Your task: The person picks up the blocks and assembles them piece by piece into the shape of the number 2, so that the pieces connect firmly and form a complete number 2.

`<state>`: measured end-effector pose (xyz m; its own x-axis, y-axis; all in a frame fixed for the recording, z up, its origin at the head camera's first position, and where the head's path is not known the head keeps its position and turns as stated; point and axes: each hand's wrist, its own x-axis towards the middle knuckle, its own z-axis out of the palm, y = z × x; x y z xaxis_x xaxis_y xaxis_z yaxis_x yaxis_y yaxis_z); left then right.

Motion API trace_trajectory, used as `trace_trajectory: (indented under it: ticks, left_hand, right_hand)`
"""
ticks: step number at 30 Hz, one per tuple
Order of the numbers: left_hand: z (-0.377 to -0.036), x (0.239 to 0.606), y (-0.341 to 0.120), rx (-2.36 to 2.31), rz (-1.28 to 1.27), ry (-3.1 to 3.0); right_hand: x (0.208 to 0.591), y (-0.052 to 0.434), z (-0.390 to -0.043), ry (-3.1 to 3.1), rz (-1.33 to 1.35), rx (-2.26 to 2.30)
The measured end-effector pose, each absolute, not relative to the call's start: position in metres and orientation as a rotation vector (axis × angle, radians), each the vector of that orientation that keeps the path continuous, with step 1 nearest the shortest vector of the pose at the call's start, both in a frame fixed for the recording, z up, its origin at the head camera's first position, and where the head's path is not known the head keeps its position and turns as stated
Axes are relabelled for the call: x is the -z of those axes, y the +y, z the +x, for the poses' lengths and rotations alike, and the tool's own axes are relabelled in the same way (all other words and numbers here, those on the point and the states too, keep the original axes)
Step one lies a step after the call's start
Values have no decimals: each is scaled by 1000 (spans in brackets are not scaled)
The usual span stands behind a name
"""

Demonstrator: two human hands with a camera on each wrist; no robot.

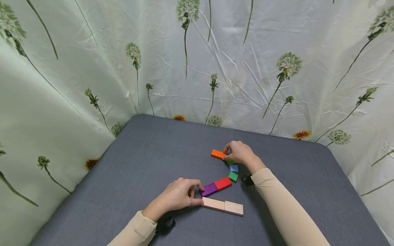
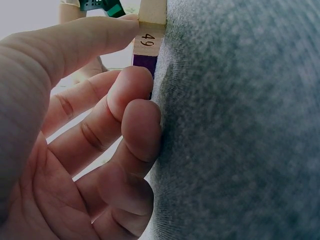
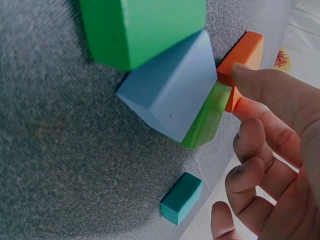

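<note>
My left hand (image 1: pixel 180 193) is at the left ends of two block rows, index fingertip at the purple block (image 1: pixel 209 189) and thumb at a plain wooden block (image 1: pixel 213 204). Between them, the two blocks appear pinched; the left wrist view shows a "49" on the wooden end face. Farther back, my right hand (image 1: pixel 241 152) pinches an orange block (image 1: pixel 217 154) between thumb and index finger. The orange block's end meets a light green block (image 3: pixel 212 117), partly covered by the hand in the head view. Blue (image 1: pixel 234 168) and green (image 1: pixel 233 176) blocks curve toward the red block (image 1: pixel 223 183).
A second plain wooden block (image 1: pixel 234 208) continues the near row to the right. In the right wrist view a teal block (image 3: pixel 181 198) lies apart on the grey cloth surface (image 1: pixel 147 153). A flower-patterned curtain (image 1: pixel 166 61) hangs behind the far edge.
</note>
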<state>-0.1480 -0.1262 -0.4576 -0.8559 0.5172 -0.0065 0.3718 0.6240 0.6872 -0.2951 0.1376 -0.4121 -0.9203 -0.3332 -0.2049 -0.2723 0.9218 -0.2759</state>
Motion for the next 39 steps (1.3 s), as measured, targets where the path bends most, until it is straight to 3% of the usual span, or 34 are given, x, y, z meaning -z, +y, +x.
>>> trace_trajectory:
  ticks: [39]
  left_hand:
    - [-148, 457, -126, -1049, 729, 2644]
  right_hand:
    - [411, 141, -295, 2804, -451, 364]
